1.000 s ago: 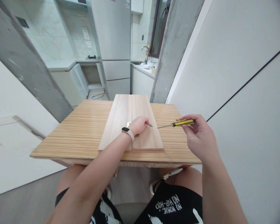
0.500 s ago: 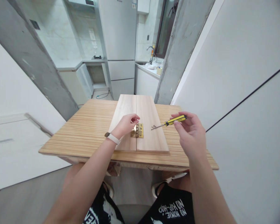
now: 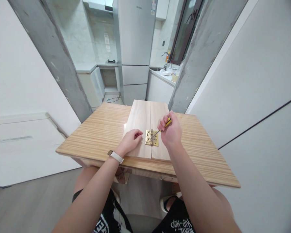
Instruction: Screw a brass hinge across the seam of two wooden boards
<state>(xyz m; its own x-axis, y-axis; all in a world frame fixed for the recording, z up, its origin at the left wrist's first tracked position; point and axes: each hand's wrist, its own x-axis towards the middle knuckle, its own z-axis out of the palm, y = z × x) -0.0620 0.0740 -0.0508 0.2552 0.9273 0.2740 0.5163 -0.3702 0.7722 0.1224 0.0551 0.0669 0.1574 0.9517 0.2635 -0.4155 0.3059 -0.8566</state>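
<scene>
Two pale wooden boards (image 3: 140,123) lie side by side on a striped wooden table (image 3: 99,132). A brass hinge (image 3: 151,138) straddles the seam between them near the front. My right hand (image 3: 171,131) is shut on a yellow-and-black screwdriver (image 3: 167,123), its metal tip down on the right leaf of the hinge. My left hand (image 3: 131,140), with a white watch band on its wrist, rests fingers down on the left board just left of the hinge and holds nothing.
A white wall panel (image 3: 252,97) runs close along the table's right side. Grey concrete pillars (image 3: 63,64) frame a kitchen behind, with a fridge (image 3: 134,48) and a sink counter (image 3: 162,72). My knees show under the table's front edge.
My right hand has swung left and brought the screwdriver tip, with a screw on it, down onto the hinge. My left hand let go of the screw and moved to the left board.
</scene>
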